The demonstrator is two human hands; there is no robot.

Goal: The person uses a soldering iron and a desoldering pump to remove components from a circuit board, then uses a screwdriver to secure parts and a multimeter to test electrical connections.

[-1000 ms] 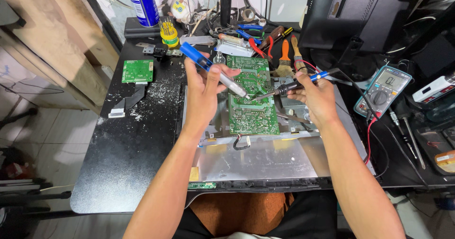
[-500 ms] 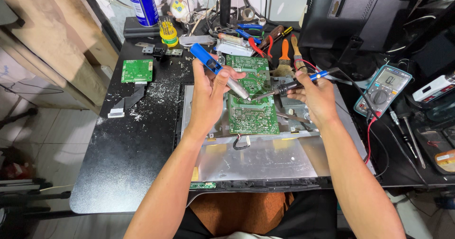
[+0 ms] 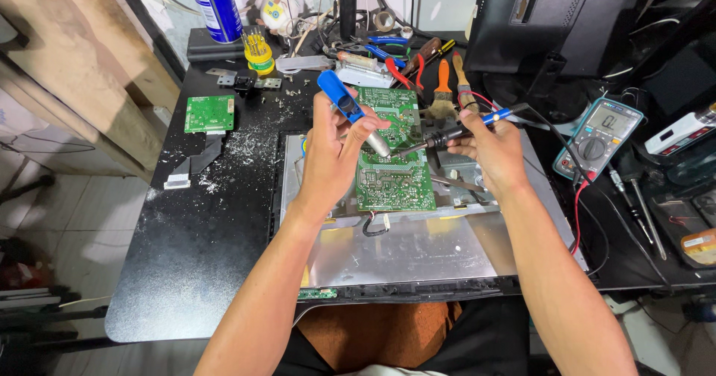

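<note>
Over two green boards, left hand [image 3: 332, 148] grips one blue desoldering pump [image 3: 350, 111]; right hand [image 3: 488, 148] grips one soldering iron [image 3: 455, 130].

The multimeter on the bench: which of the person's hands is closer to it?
Right. The right hand, holding the soldering iron, is just left of the multimeter; the left hand is farther left, across the circuit board.

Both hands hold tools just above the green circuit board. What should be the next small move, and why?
Probably lower the soldering iron tip onto the green circuit board. The right hand holds the iron with its tip above the board, not clearly touching it. The left hand holds the blue-and-silver desoldering pump tilted, nozzle close beside that tip, so the iron likely goes down first.
</note>
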